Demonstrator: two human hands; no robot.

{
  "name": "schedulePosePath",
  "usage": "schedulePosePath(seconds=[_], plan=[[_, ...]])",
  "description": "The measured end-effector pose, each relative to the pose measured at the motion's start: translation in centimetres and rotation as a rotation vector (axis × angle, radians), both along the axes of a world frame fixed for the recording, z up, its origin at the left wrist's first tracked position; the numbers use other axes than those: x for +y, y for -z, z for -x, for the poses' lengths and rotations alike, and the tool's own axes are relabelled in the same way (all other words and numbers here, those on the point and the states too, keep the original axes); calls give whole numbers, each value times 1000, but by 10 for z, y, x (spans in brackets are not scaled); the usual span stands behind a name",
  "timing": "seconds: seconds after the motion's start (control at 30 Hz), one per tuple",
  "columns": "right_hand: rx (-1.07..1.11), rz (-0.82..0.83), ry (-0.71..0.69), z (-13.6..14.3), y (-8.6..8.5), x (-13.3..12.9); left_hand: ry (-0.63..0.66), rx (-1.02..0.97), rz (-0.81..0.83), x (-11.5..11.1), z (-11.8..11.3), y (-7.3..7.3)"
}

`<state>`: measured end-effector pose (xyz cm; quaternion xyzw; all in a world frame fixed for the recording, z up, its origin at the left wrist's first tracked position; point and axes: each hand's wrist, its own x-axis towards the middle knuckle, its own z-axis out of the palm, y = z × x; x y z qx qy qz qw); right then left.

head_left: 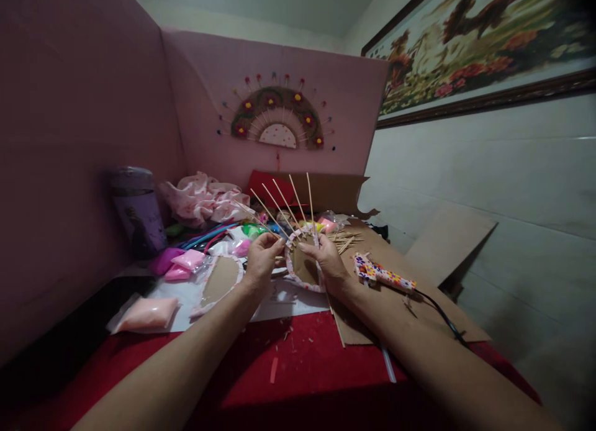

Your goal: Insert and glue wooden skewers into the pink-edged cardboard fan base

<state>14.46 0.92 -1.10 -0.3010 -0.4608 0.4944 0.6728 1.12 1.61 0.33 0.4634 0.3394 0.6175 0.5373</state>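
Note:
My right hand (326, 257) grips a half-round cardboard piece (305, 266) with a pink and white cloth edge, its thumb lying on the face. Several thin wooden sticks (300, 198) fan upward from the top edge of this piece. At its left side, my left hand (264, 257) is closed with thumb and fingers pinched near the base of the leftmost stick; what lies between the fingertips is too small to make out. A second cloth-edged cardboard piece (221, 281) lies on white paper to the left.
A flowered glue gun (382, 276) with a black cable lies on cardboard (419, 307) at the right, near loose sticks (345, 239). Left are pink clay packets (148, 313), a purple tumbler (138, 213) and crumpled cloth (202, 198). A decorated fan (279, 111) hangs on the pink panel behind.

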Motion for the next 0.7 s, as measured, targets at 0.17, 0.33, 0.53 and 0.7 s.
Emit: schedulePosePath(seconds=[0.17,0.33,0.53,0.7], plan=[[-90,13,90,4,0,-1,-34,25,-30,2,0,3],[-90,20,133,6,0,-2,-49,41,-47,2,-4,8],[-159,9,179,5,1,0,-49,29,-61,2,-7,12],[-180,31,192,5,3,3,-52,24,-59,1,-9,13]])
